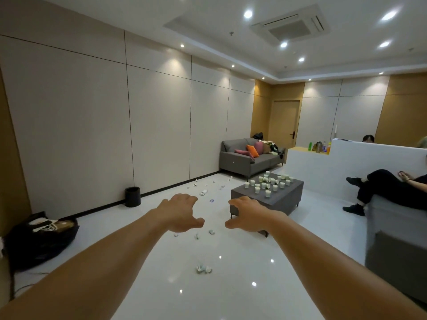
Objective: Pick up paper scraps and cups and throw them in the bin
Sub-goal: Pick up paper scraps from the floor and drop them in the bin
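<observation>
Here both arms are reaching forward, left hand (179, 213) and right hand (248, 214) spread, holding nothing; crumpled white paper scraps (203, 269) lying on near glossy white floor (231, 285), small white cups (268, 183) crowding far-right low grey coffee table (284, 199), black round bin (132, 196) far left by wall.

This looks like an office lounge or reception room. The far and left walls are clad in large plain panels (92, 112), and the ceiling has recessed spotlights and a cassette air-conditioning unit (288, 26). A grey sofa (249, 158) stands at the far wall beside a wooden door (285, 121). A long white counter (346, 167) runs along the right. A low grey surface (284, 199) stands on the glossy white floor (208, 285).
</observation>
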### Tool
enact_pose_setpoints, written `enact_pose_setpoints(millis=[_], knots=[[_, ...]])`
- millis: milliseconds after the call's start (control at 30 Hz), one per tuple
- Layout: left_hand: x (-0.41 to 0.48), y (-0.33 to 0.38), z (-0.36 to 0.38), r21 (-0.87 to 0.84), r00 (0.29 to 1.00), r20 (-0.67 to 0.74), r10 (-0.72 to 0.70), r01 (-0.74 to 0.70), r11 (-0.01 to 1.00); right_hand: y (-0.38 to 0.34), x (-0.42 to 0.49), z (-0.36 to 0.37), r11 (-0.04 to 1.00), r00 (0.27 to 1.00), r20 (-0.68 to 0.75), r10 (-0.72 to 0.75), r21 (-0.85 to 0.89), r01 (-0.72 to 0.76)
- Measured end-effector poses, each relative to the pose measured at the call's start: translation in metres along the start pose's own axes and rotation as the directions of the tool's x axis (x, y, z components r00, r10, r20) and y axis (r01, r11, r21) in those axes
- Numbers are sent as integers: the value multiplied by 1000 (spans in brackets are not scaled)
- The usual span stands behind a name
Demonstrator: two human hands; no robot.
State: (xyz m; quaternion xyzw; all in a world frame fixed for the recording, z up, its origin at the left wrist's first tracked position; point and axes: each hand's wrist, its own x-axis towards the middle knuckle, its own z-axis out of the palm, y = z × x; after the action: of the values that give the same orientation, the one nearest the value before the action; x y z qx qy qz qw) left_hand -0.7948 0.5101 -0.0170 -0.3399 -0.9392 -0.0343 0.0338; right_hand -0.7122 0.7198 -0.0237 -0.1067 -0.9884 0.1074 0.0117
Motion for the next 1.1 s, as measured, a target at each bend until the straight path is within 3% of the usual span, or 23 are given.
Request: enact_pose_setpoints(millis=[300,833,1100], knots=[[191,-62,5,-11,999,29,-25,25,1000,39,189,-2,1000,999,31,18,21,-19],[539,-86,55,-50,996,36,-84,85,995,172,537,-26,999,999,16,-50,9,50],[698,-133,95,-73,992,87,-95,101,992,206,695,-4,998,995,82,-63,-2,64]])
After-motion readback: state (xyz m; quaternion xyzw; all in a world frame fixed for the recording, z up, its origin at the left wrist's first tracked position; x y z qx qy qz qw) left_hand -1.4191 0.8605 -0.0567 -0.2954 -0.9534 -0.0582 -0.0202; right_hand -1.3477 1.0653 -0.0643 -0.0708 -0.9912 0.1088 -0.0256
